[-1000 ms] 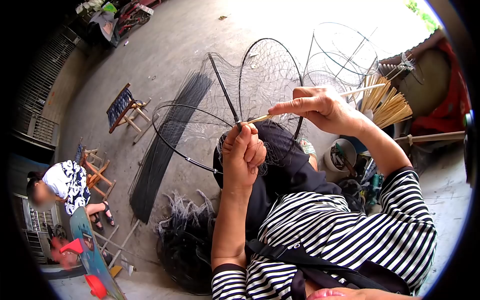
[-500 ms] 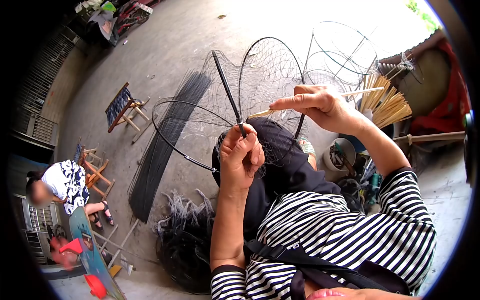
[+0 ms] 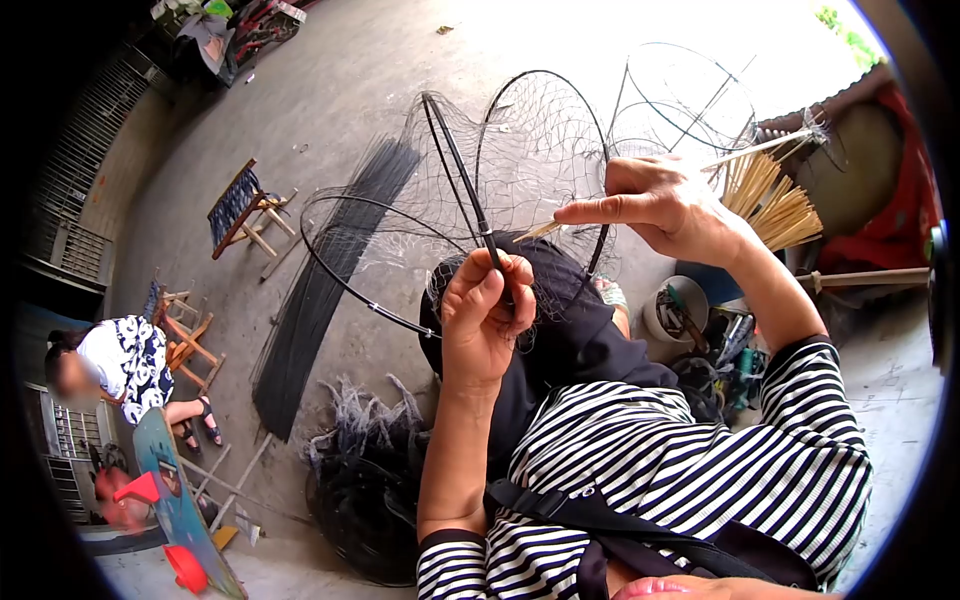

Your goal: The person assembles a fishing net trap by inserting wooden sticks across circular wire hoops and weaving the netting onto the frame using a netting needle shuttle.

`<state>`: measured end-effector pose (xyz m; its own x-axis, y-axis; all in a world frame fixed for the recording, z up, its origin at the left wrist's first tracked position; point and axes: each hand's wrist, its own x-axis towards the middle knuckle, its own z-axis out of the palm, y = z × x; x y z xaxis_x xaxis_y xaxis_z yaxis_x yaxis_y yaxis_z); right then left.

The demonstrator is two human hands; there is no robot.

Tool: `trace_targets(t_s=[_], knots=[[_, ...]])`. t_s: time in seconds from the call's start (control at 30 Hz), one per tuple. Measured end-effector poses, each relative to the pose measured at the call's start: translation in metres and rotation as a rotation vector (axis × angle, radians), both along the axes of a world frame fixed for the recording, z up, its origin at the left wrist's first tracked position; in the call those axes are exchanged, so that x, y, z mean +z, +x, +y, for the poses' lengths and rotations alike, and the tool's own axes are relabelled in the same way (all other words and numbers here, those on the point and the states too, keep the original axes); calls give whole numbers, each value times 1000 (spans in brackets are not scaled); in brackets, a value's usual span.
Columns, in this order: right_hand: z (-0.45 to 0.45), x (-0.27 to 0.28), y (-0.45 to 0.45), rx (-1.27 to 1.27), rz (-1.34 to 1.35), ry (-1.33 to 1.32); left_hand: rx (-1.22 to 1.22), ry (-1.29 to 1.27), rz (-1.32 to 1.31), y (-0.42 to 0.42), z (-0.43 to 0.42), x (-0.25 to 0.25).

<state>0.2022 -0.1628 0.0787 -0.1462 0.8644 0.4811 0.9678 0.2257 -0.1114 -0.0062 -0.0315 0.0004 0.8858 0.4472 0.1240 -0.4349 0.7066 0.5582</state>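
Observation:
My left hand (image 3: 485, 305) is closed around the lower end of a black hoop frame (image 3: 455, 165), low in the middle of the view. Thin dark netting (image 3: 540, 135) spreads between the black hoops above my knees. Some of it hangs loose beside my left fingers. My right hand (image 3: 665, 205) grips a light wooden stick (image 3: 750, 152), index finger stretched along it. The stick's pointed end shows just past that fingertip, to the right of the black frame and apart from my left hand.
A bundle of black rods (image 3: 330, 290) lies on the floor. Left are a folding stool (image 3: 240, 208) and a seated person (image 3: 125, 365). Light sticks (image 3: 770, 205), a white bucket (image 3: 672, 310) and more hoops (image 3: 690, 95) stand right. A teal board (image 3: 180, 500) is lower left.
My right hand has moved up and right with the stick, its tip now farther from the frame. My left hand has shifted slightly right, and the frame looks turned, showing two black sides.

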Motion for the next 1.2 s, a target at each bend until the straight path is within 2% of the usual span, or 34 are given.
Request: trace_targets(t_s=[0.03, 0.1, 0.3, 0.43, 0.53, 0.63, 0.7, 0.73, 0.9, 1.2], knots=[[-1, 2, -1, -9, -46, -13, 100, 38, 82, 3, -6, 2], [-3, 6, -4, -26, -138, -39, 125, 49, 110, 3, -7, 3], [1, 6, -4, 40, -120, -3, 136, 115, 122, 2, -3, 1], [10, -4, -4, 137, 52, 3, 100, 107, 60, 5, 1, -5], [23, -23, -20, 184, 185, 66, 174, 225, 219, 11, -7, -1], [28, -13, -48, 82, 227, 22, 181, 201, 172, 18, -10, -2], [31, -24, -46, 160, 383, 81, 192, 220, 50, 15, -1, -8], [32, -28, -45, 199, 460, 111, 212, 175, 51, 12, 3, -9], [23, -24, -42, 96, 240, 72, 228, 15, 32, 3, 21, -10], [18, -21, -43, 10, 331, 43, 351, -50, 56, 6, 20, -22]])
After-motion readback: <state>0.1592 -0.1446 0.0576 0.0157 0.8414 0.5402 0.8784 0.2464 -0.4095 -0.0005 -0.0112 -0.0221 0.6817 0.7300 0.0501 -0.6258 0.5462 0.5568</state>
